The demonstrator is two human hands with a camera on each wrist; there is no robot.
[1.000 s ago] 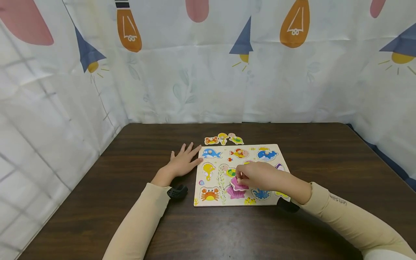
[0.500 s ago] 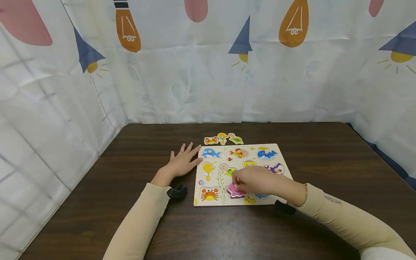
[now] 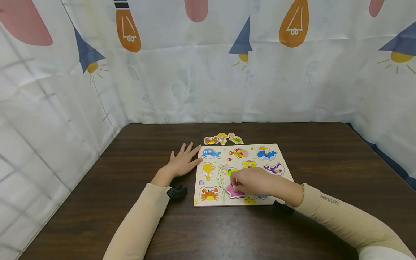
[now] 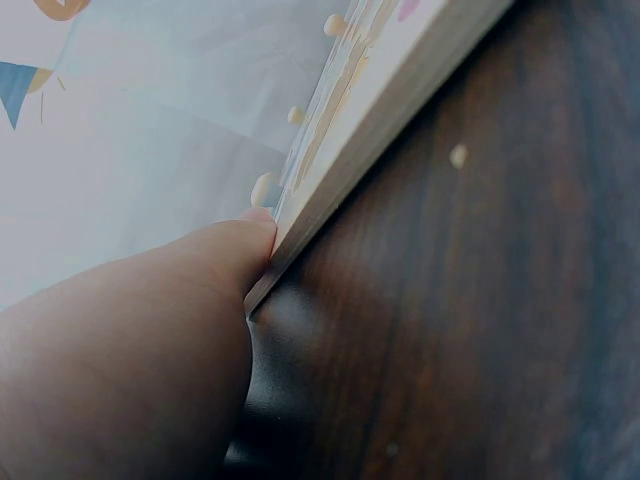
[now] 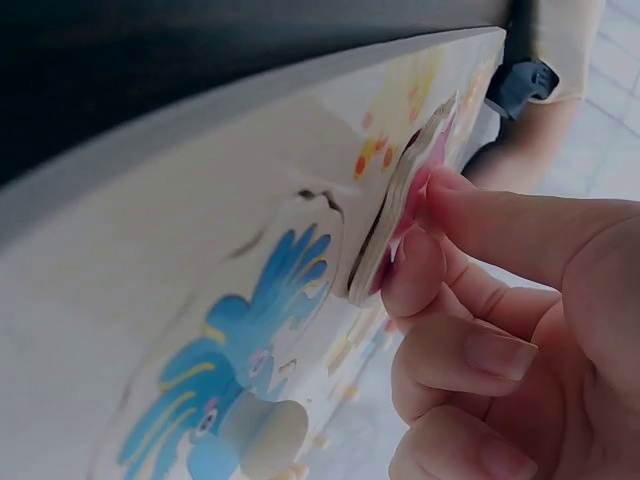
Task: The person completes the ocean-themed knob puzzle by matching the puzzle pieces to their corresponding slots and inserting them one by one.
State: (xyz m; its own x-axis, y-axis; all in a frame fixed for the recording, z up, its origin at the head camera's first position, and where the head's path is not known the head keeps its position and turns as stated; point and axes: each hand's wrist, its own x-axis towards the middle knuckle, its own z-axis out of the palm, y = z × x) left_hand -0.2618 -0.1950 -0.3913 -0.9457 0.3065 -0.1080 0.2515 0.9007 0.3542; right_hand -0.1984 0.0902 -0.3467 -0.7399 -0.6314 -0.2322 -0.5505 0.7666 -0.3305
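L hand (image 3: 182, 164): flat on table (image 3: 97, 202), fingers straight, holding nothing; fingertips touch L edge of puzzle board (image 3: 198, 196).
Board: mid-table, nearer far edge.
Pink shell piece (image 3: 234, 190): at board's near edge, tilted over its slot.
R hand (image 3: 256, 180): fingers pinching shell piece.
Loose pieces (image 3: 223, 138): just beyond board's far edge.

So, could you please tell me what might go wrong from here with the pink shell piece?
The pink shell piece is tilted, one edge raised off the puzzle board, so it may jam rather than drop flat. The right hand pinches it only at the fingertips, so the grip could slip. The left hand merely rests against the board's edge, so pressing down could shift the board.
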